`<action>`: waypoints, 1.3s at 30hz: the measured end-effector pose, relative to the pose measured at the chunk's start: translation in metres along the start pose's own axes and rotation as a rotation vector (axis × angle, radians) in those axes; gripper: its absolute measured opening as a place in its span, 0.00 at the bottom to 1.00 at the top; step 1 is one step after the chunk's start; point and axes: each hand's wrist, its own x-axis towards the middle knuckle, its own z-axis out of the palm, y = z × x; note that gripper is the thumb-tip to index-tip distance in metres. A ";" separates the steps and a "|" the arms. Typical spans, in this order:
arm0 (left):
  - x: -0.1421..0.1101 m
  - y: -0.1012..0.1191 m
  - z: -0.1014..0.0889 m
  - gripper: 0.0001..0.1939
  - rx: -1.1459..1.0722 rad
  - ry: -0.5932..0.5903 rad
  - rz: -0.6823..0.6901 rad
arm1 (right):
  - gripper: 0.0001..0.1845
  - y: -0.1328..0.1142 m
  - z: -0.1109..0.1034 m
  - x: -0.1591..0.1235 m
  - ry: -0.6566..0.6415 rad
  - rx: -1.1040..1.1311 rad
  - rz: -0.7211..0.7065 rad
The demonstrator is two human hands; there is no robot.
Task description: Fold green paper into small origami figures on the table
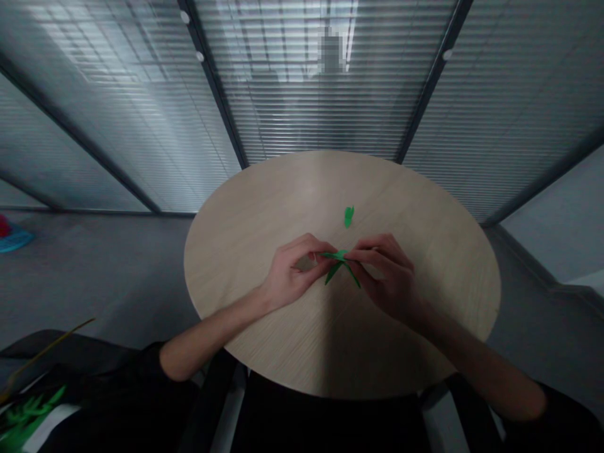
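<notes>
Between my two hands is a green piece with several pointed, leaf-like blades (336, 255), held above the round table. The thumb and fingers of my left hand (298, 267) pinch its left side. On its right side, the fingers of my right hand (387, 272) close on it. Two narrow blades point down and outward below my fingertips. Its exact kind is not clear, and my fingers cover part of it. Just beyond my hands, a smaller green piece (348, 216) lies on the tabletop.
The round wooden table (250, 207) stands before glass partitions with blinds (302, 107). At lower left are a green frond-like thing (35, 412) and a thin yellowish stick (61, 340). A blue and red object (14, 238) lies on the floor at far left.
</notes>
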 end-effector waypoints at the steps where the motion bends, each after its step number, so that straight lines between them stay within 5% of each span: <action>1: 0.000 0.000 0.000 0.04 0.002 0.005 0.015 | 0.13 0.000 0.000 -0.001 0.000 -0.011 -0.010; 13: -0.001 0.002 0.001 0.03 0.004 0.013 0.097 | 0.13 -0.001 0.000 0.000 -0.007 0.073 0.005; 27: -0.003 0.008 0.004 0.05 -0.173 0.061 -0.143 | 0.02 -0.008 -0.004 0.008 -0.011 0.275 0.332; 39: -0.006 0.007 0.007 0.05 -0.221 0.063 -0.208 | 0.03 -0.006 -0.001 0.008 -0.022 0.335 0.305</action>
